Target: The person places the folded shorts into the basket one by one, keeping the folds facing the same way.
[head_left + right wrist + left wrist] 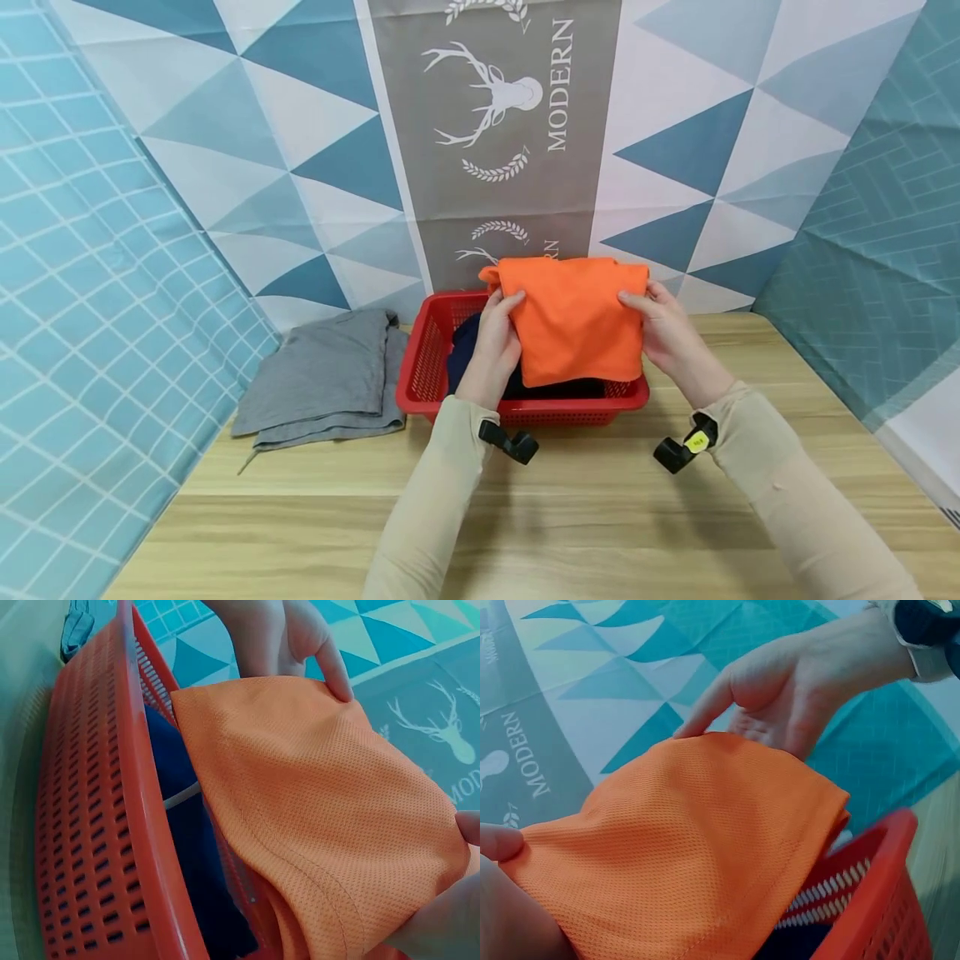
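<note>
A folded orange cloth garment (577,321) with a stitched hem is held up over a red plastic basket (420,367). My left hand (495,337) grips its left side, thumb on the front face and fingers behind. The right hand (671,333) pinches the opposite side the same way. Between the hands the fabric hangs fairly flat, its lower edge overlapping the basket's opening. Inside the basket lies dark navy fabric (191,847), partly hidden by the orange garment. In the left wrist view the orange mesh weave (675,840) shows close up.
Grey folded clothing (322,375) lies on the wooden table (585,500) left of the basket, a drawstring end sticking out. Behind stands a patterned cloth backdrop (517,108) with a deer print. Blue tiled-pattern cloth (105,275) bounds the left side, teal cloth (885,250) the right.
</note>
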Demonstrator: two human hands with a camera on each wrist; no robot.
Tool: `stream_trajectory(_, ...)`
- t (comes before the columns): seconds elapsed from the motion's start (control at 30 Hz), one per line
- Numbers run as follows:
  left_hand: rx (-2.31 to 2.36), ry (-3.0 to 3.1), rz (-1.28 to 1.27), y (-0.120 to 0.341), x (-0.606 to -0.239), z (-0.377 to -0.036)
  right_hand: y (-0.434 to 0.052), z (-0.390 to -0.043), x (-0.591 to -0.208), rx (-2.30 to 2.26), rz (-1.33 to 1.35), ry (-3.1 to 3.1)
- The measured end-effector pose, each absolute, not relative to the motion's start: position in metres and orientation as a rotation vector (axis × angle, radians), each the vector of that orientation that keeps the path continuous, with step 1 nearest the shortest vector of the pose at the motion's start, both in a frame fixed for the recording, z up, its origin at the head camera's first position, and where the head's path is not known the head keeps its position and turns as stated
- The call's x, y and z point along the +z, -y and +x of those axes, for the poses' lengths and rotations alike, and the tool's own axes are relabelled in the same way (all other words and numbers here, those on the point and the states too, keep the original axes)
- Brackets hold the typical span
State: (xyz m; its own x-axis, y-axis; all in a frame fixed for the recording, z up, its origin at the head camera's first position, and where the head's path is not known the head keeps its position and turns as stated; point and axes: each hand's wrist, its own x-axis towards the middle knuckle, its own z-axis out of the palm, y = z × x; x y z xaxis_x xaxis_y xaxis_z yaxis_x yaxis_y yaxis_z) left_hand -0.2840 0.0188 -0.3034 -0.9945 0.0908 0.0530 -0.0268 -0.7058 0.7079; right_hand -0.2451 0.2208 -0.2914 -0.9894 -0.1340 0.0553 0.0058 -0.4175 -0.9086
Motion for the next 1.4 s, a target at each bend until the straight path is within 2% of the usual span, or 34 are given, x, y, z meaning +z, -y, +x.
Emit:
stream_trajectory(0.4, 2.699, -1.347, 0.148, 0.017, -0.308, -0.289, -0.192, -0.262, -0.305, -2.507, -0.167, -1.634)
stream_trajectory(0.67, 2.702, -1.378, 0.175, 0.024, -0.312, -0.293, -0.181, -0.271, -0.312, -2.517, -0.172, -1.644)
stream_trajectory(1.1, 2.661, -1.430, -0.230, 0.039, -0.353, -0.294, -0.171, -0.276, -0.344, -2.270, 0.032, -1.748)
stream_trajectory(1.4, 2.576, -1.601, -0.400, 0.037, -0.362, -0.289, -0.175, -0.275, -0.359, -2.102, 0.078, -1.929)
